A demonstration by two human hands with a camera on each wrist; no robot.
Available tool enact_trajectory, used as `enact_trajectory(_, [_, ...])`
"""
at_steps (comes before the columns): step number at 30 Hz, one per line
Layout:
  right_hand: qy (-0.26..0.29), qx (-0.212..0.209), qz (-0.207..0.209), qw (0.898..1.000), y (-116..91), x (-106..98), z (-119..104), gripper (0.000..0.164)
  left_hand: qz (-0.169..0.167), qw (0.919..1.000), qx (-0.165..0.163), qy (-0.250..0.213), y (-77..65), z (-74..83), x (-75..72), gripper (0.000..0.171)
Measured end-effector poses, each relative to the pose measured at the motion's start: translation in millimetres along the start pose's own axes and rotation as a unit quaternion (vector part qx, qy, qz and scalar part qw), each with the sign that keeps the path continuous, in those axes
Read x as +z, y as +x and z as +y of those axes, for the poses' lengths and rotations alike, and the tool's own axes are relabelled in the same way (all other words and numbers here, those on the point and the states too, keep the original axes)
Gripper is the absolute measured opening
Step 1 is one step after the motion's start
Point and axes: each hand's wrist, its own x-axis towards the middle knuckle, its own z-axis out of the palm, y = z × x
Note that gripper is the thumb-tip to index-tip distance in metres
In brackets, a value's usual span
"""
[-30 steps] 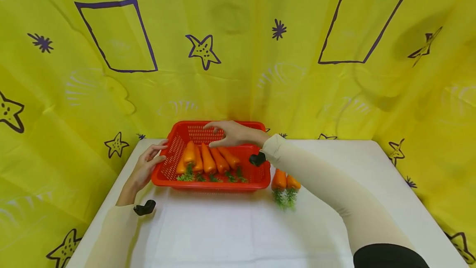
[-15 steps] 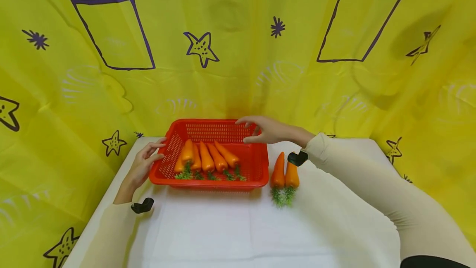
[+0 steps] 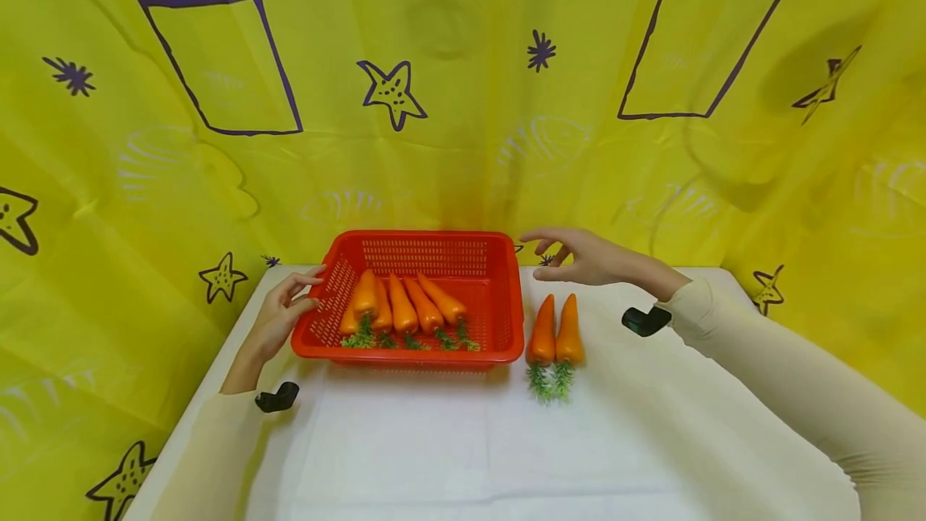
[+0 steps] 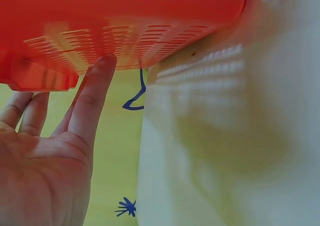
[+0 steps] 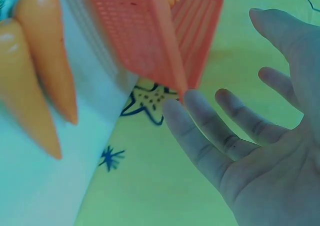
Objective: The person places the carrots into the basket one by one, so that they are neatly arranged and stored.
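A red plastic basket (image 3: 408, 358) with slotted walls stands on the table, holding several orange carrots (image 3: 402, 305) with green tops. My left hand (image 3: 273, 320) rests against the basket's left end, fingers at the rim. In the left wrist view, the thumb (image 4: 97, 85) lies along the slotted wall (image 4: 100, 40). To the right of the basket, two carrots (image 3: 569, 332) lie side by side, tips pointing away and tops towards me. My right hand (image 3: 586, 256) hovers just beyond their tips with fingers spread and nothing held. The right wrist view shows its bare palm (image 5: 285, 176).
A white cloth (image 3: 405, 457) covers the table. Behind and on both sides hangs a yellow curtain (image 3: 463, 103) printed with stars and shells, close to the basket's far edge. Each wrist wears a black band piece (image 3: 646, 321).
My right hand has moved right, from over the carrots in the basket to above the two carrots outside it. My left hand and the basket have stayed in place.
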Motion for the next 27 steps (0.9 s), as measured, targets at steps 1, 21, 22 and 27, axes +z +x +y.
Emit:
enact_trajectory(1, [0.002,0.004,0.002,1.0,-4.2,-0.8,2.7,0.062,0.0,1.0,0.0,0.003,0.4,-0.3,0.0,0.029])
enact_trajectory(21, [0.095,0.051,0.025,0.994,-51.9,7.3,38.2,0.063,-0.056,0.9918,-0.014,-0.114,-1.0,-4.9,-4.8,0.036])
enact_trajectory(22, [0.103,0.055,0.026,0.993,-52.8,9.5,40.6,0.063,-0.056,0.9917,-0.014,-0.115,-1.1,-4.8,-4.7,0.035])
enact_trajectory(27, [0.142,0.08,0.029,0.986,-56.2,19.7,50.1,0.064,-0.052,0.9915,-0.016,-0.118,-1.8,-5.5,-6.2,0.032])
